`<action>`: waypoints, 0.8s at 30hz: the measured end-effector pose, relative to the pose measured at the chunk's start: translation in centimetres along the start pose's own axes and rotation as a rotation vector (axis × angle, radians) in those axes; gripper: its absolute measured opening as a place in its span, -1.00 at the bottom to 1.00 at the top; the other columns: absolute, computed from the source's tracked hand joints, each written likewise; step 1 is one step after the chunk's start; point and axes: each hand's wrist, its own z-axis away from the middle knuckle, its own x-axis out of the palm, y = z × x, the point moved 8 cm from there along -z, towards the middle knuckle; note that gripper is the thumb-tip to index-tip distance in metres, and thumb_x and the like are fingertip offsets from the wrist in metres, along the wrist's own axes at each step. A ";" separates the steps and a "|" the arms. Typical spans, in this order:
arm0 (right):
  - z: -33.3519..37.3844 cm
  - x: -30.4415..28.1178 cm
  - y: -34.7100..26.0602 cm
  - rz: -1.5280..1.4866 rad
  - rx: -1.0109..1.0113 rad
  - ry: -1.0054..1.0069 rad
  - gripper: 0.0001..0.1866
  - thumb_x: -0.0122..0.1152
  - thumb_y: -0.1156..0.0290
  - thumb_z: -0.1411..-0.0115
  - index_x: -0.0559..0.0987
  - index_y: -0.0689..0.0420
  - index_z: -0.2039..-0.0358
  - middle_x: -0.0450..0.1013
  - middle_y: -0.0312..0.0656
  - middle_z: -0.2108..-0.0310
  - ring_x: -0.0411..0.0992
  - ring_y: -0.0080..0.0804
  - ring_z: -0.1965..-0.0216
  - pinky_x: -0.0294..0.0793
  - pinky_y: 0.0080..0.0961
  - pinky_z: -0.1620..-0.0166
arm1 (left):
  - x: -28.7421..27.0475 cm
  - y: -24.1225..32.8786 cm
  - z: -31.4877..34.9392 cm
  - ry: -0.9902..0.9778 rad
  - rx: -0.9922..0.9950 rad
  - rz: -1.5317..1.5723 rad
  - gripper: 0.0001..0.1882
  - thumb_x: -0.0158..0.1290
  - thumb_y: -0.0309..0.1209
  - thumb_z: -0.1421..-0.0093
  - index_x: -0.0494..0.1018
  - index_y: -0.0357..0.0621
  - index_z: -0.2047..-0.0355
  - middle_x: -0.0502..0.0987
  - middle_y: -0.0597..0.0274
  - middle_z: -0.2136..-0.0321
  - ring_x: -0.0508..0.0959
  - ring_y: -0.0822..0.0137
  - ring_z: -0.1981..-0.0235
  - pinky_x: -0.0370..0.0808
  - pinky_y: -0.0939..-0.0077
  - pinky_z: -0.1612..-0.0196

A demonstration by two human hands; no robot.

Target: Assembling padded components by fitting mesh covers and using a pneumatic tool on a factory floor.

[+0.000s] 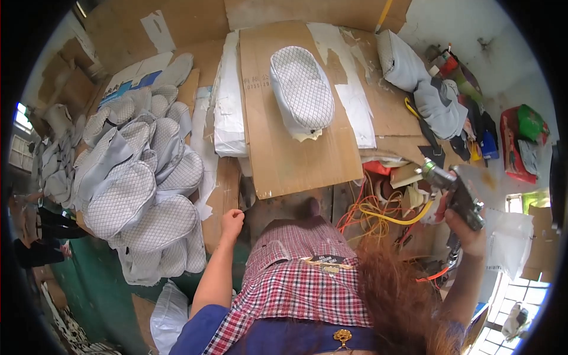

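Right hand (467,234) closes its grip on a hand tool (454,192), raised off the table (284,201); left hand (232,223) is fisted, empty, beside quilted shoe uppers (142,195).

one view only, from a camera worn on the person's head, looking steeply down over their chest and lap. the checked apron (296,278) and a fall of hair (402,296) fill the lower middle, very close to the lens. both forearms rise from the lower edge, the left hand (232,222) and right hand (467,234) near at mid-frame. further off, toward the top, lies the cardboard sheet (290,142) on the worktable. the fisheye bends straight edges outward and leaves a dark ring at the rim. there is no second view to overlap with.
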 end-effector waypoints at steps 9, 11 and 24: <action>2.4 1.6 -1.0 0.023 0.013 -0.075 -0.36 0.18 0.44 0.09 0.22 0.27 -0.04 0.34 -0.22 0.48 0.33 -0.49 0.49 0.36 -0.58 0.39 | -0.7 -2.4 0.6 -0.037 -0.019 0.059 -0.88 0.01 -0.46 0.04 0.47 -0.23 0.47 0.45 0.31 0.63 0.40 0.50 0.68 0.36 0.62 0.60; 2.1 0.7 -1.0 0.031 0.008 -0.029 -0.36 0.17 0.44 0.09 0.22 0.27 -0.04 0.34 -0.22 0.48 0.34 -0.49 0.49 0.36 -0.58 0.39 | -0.9 -2.7 0.5 -0.031 -0.043 0.069 -0.88 0.01 -0.46 0.04 0.47 -0.22 0.47 0.45 0.31 0.63 0.40 0.50 0.68 0.36 0.63 0.60; -4.8 -1.0 -1.2 -0.060 -0.147 -0.071 -0.38 0.13 0.52 0.10 0.22 0.27 -0.04 0.35 -0.24 0.50 0.34 -0.55 0.49 0.35 -0.62 0.41 | 2.1 11.0 -4.7 0.028 0.122 0.132 -0.88 0.00 -0.48 0.02 0.47 -0.21 0.43 0.46 0.33 0.59 0.40 0.54 0.62 0.35 0.65 0.55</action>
